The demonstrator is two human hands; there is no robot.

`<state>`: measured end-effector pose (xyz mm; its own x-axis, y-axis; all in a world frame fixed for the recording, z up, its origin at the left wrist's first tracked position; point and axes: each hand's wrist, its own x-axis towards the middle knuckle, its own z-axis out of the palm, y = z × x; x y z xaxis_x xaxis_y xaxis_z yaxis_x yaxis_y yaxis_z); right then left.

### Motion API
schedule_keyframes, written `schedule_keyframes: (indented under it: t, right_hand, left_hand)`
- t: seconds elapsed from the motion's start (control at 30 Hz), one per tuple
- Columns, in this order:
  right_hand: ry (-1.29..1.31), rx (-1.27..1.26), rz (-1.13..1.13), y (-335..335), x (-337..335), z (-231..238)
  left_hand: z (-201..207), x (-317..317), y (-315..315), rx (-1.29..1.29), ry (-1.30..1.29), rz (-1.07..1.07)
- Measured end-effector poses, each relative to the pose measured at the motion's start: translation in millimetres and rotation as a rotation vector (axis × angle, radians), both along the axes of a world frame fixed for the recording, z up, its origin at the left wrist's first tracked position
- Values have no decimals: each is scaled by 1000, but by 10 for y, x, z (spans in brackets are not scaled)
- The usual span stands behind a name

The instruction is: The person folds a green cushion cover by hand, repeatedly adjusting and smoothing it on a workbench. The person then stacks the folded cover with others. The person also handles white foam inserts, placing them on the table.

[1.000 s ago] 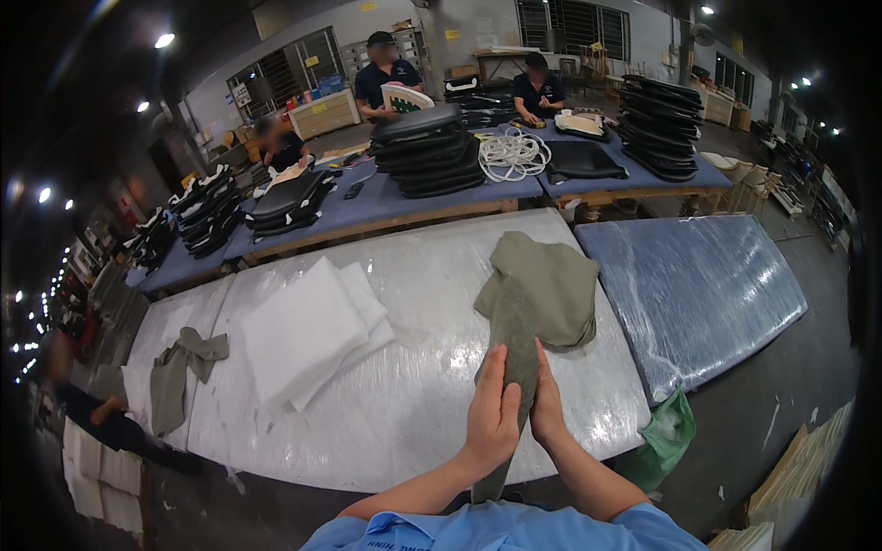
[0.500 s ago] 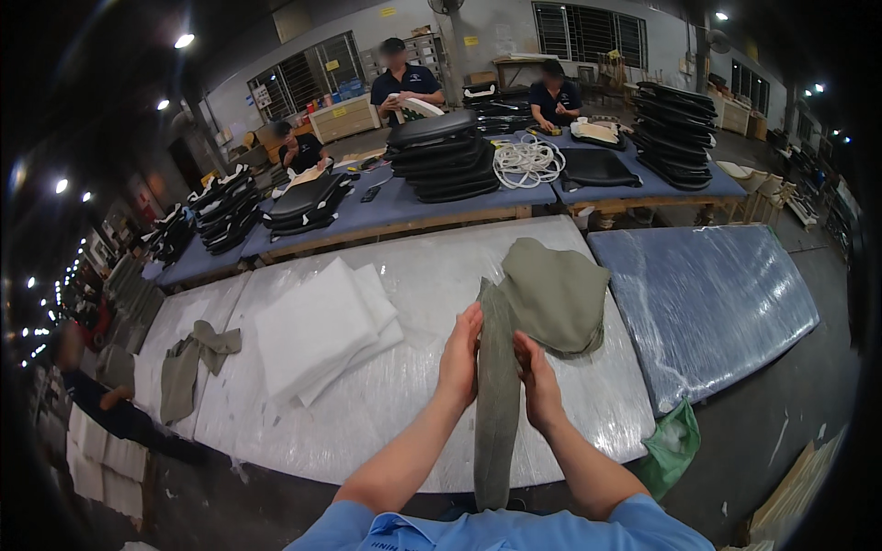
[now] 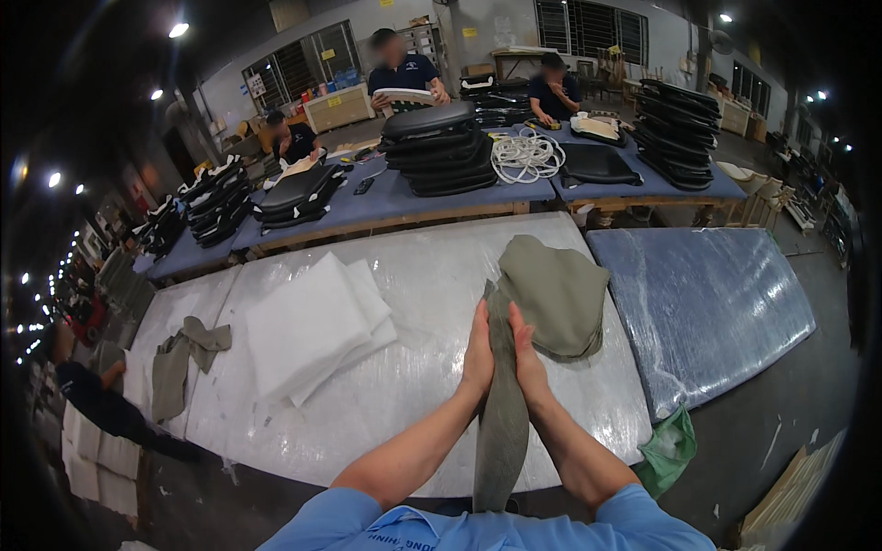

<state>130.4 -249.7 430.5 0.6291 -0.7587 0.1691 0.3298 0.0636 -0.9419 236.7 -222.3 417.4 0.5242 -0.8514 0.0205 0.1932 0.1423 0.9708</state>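
Note:
A long folded piece of olive-green fabric point(image 3: 502, 422) stands on edge in front of me, running from the table toward my chest. My left hand point(image 3: 479, 356) presses flat along its left side, fingers straight and pointing away from me. From the opposite side my right hand point(image 3: 527, 354) squeezes it, thumb upward, so the cloth is clasped between both palms. Just beyond my right hand lies a stack of olive-green fabric pieces point(image 3: 555, 292) with rounded edges. White padding sheets point(image 3: 312, 321) are piled to the left on the plastic-covered table point(image 3: 432, 275).
Another crumpled olive-green piece point(image 3: 175, 372) lies far left. A wrapped blue-grey panel point(image 3: 703, 308) adjoins on the right, with a green bag point(image 3: 669, 450) below. Behind, a blue-topped workbench point(image 3: 367, 207) bears black cushions point(image 3: 436, 151) and coiled white cord point(image 3: 527, 156). Several co-workers are nearby.
My hands have come together, the right one moving left onto the fabric, which is now pressed between them. Across the bench, a co-worker has raised and turned a curved panel.

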Motion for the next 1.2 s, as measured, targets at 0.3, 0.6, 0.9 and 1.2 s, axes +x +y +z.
schedule_keyframes:
  t: [0.3,0.6,0.9,1.2]
  right_hand:
    - [80,-130,82,-157,-1,-88]
    - [-21,157,139,-542,224,-180]
    - [316,-77,91,-562,302,-71]
    - [50,1,105,-141,-153,-191]
  left_hand:
    - [-70,44,26,18,85,-9]
    - [-26,324,-397,186,6,-71]
    - [18,168,-354,117,91,-28]
    - [-80,-193,298,37,121,-153]
